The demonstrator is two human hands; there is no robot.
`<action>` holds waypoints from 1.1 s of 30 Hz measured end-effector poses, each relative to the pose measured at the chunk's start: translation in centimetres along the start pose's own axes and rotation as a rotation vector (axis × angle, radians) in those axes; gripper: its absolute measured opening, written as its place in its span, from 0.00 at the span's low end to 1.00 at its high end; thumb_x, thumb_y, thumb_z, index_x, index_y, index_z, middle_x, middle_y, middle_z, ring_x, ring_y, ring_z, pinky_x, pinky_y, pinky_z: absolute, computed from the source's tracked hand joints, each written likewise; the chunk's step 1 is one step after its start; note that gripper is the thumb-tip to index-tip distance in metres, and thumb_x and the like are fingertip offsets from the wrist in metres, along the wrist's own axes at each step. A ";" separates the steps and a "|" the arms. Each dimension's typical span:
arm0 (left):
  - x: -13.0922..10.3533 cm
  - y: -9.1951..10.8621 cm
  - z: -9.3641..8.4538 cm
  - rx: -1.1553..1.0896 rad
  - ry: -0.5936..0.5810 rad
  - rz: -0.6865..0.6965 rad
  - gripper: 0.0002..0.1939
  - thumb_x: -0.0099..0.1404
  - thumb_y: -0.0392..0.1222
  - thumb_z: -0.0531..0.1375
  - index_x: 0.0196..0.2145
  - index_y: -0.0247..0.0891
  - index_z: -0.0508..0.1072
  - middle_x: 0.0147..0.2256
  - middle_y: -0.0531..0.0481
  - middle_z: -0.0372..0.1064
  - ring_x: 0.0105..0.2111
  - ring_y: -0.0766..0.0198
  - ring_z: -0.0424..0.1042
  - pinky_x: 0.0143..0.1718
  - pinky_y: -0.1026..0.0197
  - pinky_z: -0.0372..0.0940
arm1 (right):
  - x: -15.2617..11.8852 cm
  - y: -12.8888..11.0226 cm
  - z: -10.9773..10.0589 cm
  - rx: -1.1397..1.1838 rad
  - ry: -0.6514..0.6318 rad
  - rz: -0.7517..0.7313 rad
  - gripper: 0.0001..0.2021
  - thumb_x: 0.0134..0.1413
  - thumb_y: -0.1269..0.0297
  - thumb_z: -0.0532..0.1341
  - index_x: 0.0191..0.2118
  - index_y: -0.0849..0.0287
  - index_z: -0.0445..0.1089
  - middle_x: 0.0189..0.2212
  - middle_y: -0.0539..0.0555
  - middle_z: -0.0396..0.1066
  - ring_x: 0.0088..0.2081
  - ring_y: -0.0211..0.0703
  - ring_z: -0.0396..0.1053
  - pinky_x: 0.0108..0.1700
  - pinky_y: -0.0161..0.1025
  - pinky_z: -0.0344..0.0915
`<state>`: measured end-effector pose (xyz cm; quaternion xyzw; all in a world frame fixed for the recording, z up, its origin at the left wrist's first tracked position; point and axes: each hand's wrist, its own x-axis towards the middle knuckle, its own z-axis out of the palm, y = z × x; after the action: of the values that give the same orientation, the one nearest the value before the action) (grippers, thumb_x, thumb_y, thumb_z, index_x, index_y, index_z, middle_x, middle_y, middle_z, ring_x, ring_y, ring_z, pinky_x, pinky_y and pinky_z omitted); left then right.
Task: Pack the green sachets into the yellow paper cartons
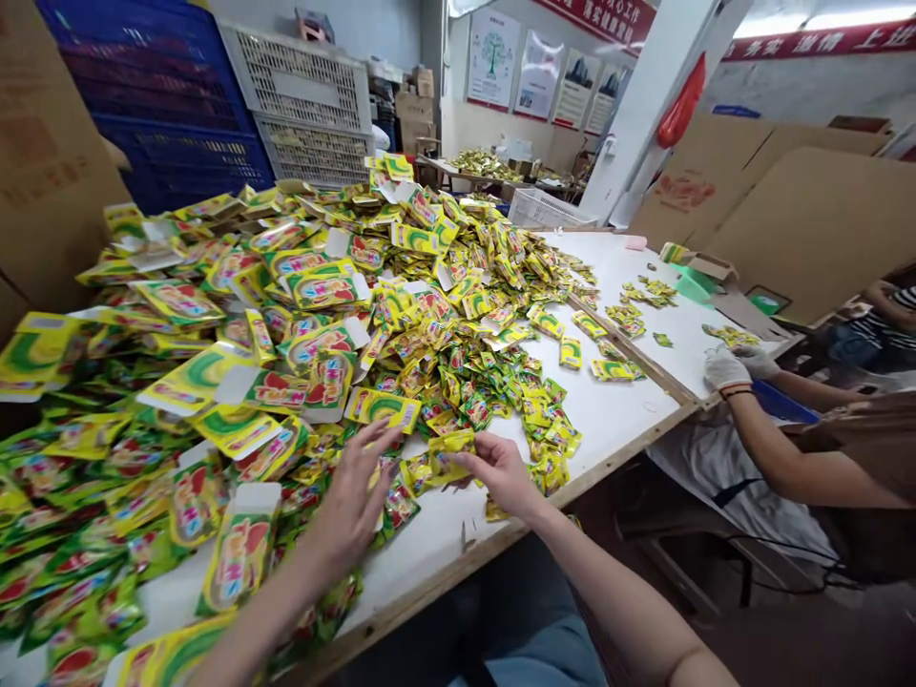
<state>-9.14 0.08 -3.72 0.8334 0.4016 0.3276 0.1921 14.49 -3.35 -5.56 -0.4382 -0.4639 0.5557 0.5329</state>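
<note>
A big heap of small yellow-green candy packets (472, 405) and flat printed boxes (325, 286) covers the white table. My right hand (501, 468) pinches a yellow packet (450, 453) between thumb and fingers, just above the tabletop near the front edge. To its left, my left hand (358, 487) hovers at the heap's edge with its fingers apart, holding nothing that I can see. A yellow box (383, 410) lies just beyond its fingertips. An upright-printed box (239, 549) with an open white flap rests left of my left forearm.
A wooden strip (630, 348) divides the table. At the right, a co-worker's gloved hands (728, 370) are by another small packet pile (730, 334). Blue crates (164, 95), white crates (301, 86) and a cardboard box (53, 153) stand behind and left. A small metal tool (467, 536) lies near the front edge.
</note>
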 end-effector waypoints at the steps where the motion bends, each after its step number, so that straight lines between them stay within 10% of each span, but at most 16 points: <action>1: -0.6 -1.1 -1.2 0.114 -0.074 0.069 0.28 0.69 0.36 0.50 0.65 0.49 0.62 0.65 0.44 0.58 0.65 0.52 0.57 0.64 0.45 0.57 | -0.2 -0.1 -0.8 -0.029 0.032 -0.004 0.19 0.47 0.45 0.69 0.34 0.57 0.72 0.26 0.48 0.73 0.25 0.39 0.71 0.26 0.37 0.71; 6: -3.1 -4.1 -3.1 0.599 -0.350 0.145 0.40 0.57 0.23 0.52 0.61 0.58 0.67 0.63 0.48 0.64 0.64 0.47 0.62 0.61 0.42 0.59 | -0.8 1.4 -3.4 -0.091 0.085 0.032 0.21 0.46 0.45 0.70 0.31 0.58 0.68 0.25 0.46 0.70 0.19 0.35 0.68 0.19 0.33 0.66; 16: 2.2 1.3 -0.5 0.717 -0.569 0.041 0.28 0.58 0.33 0.60 0.58 0.34 0.71 0.63 0.28 0.60 0.64 0.37 0.58 0.64 0.39 0.51 | -0.6 3.0 -3.7 -0.069 0.115 0.019 0.23 0.46 0.44 0.70 0.29 0.56 0.62 0.21 0.43 0.65 0.17 0.36 0.68 0.16 0.32 0.64; 27: 3.8 2.6 1.0 -0.343 -0.190 -0.311 0.33 0.63 0.62 0.57 0.54 0.33 0.70 0.53 0.35 0.72 0.58 0.44 0.66 0.61 0.45 0.59 | -1.1 1.2 -3.1 0.036 0.144 0.012 0.22 0.46 0.44 0.69 0.33 0.57 0.65 0.27 0.46 0.70 0.17 0.35 0.67 0.14 0.33 0.66; 33: 3.2 4.0 3.5 -0.872 -0.222 -0.477 0.27 0.56 0.56 0.66 0.47 0.35 0.74 0.50 0.41 0.75 0.52 0.50 0.72 0.58 0.49 0.62 | -2.1 0.1 -3.9 0.071 0.178 -0.016 0.20 0.46 0.48 0.71 0.33 0.57 0.66 0.25 0.45 0.70 0.17 0.33 0.66 0.15 0.31 0.68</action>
<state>-3.03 -0.01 -2.61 0.5907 0.3837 0.3210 0.6331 18.39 -5.25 -6.40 -0.4629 -0.3985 0.5262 0.5916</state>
